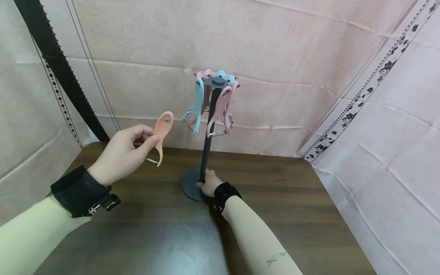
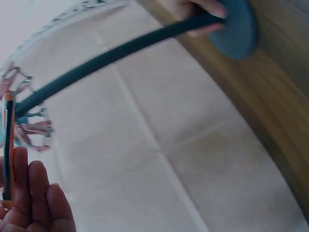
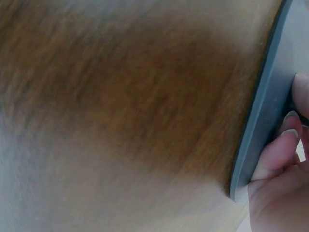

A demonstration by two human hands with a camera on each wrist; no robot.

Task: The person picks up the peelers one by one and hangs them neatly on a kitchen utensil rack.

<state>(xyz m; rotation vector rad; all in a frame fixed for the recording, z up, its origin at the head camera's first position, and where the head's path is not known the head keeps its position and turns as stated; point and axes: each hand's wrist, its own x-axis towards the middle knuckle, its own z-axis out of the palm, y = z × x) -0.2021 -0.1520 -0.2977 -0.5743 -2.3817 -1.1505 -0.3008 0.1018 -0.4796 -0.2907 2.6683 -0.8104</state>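
Observation:
My left hand [image 1: 125, 151] pinches an orange Y-shaped peeler [image 1: 163, 128] between thumb and fingers, left of the stand, its looped handle end up and its metal blade down. In the left wrist view the peeler [image 2: 8, 145] shows edge-on. A dark grey stand with a round base [image 1: 191, 187] and a tall pole [image 1: 206, 152] bears pink peelers [image 1: 221, 105] and light blue peelers [image 1: 196, 105] hanging from its top rack [image 1: 217, 81]. Low on the pole, just above the base, my right hand [image 1: 211, 184] grips it. The right wrist view shows its fingers beside the base [image 3: 265, 121].
The stand is on a brown wooden table [image 1: 165, 229], near its back edge. Pale patterned cloth [image 1: 275, 76] hangs behind and at both sides. A black strip [image 1: 65, 72] slants down at the left.

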